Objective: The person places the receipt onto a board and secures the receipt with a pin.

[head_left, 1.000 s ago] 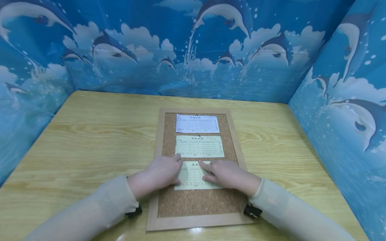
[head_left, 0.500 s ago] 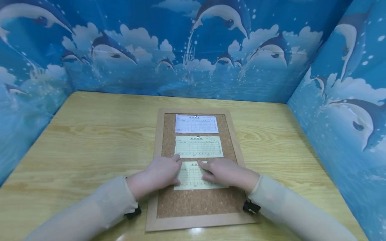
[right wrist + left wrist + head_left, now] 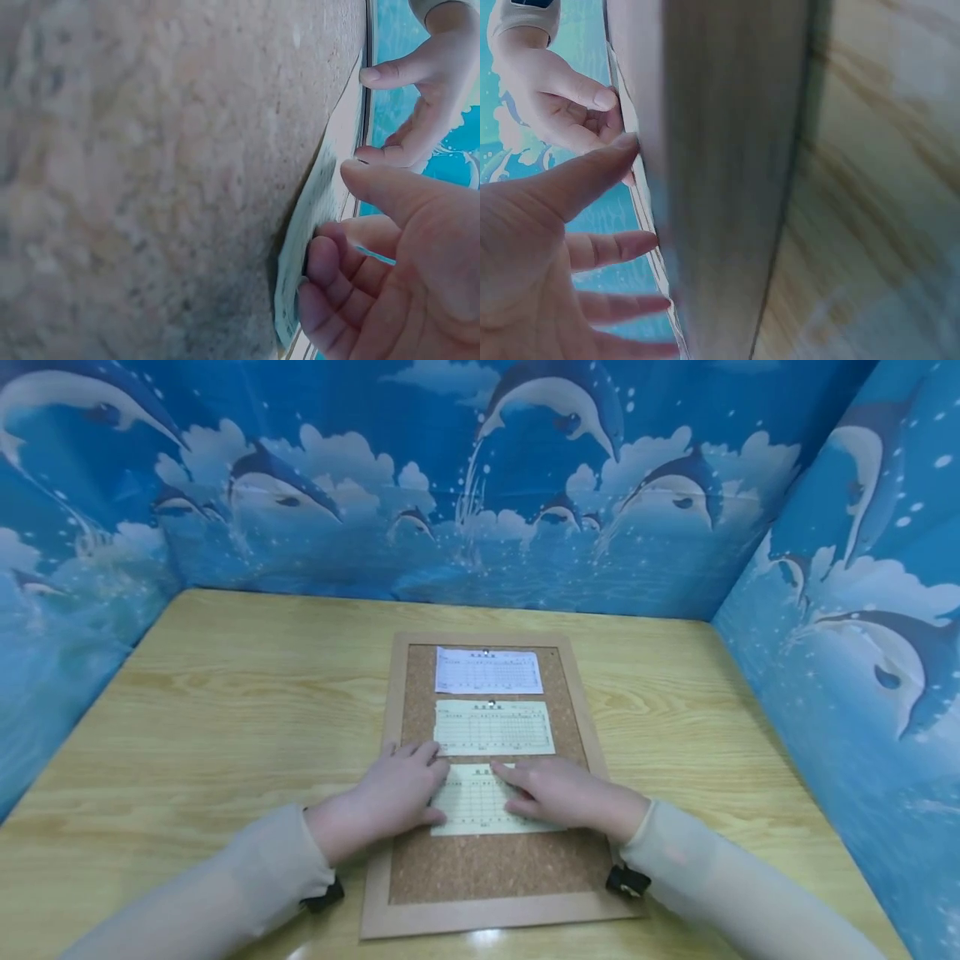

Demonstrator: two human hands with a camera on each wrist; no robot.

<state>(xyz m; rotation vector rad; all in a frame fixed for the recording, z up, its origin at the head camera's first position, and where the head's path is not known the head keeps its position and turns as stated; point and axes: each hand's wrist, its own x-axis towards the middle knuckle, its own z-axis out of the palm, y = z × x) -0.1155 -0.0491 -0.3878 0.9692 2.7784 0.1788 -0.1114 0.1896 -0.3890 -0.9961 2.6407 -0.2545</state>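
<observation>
A pale green form slip [image 3: 474, 806] lies on the framed corkboard [image 3: 498, 868] in the head view. My left hand [image 3: 397, 789] rests with spread fingers along the slip's left edge and the board. The right hand [image 3: 562, 789] touches the slip's top middle with its index fingertip, its thumb lower on the paper. Whether a pin sits under that fingertip is hidden. Viewed from the right wrist, the other fingers of the right hand [image 3: 390, 255] are bent against the slip [image 3: 319, 202], whose near edge lifts slightly off the cork.
Above it on the board are another green slip [image 3: 491, 727] and a pale violet one [image 3: 487, 673], each with a pin at its top. The board lies on a wood-grain table [image 3: 285, 693]. Dolphin-printed blue curtains [image 3: 315, 543] enclose the back and sides.
My left hand's fingers have spread and shifted slightly left, away from the slip's upper left corner. The right hand stays in nearly the same place.
</observation>
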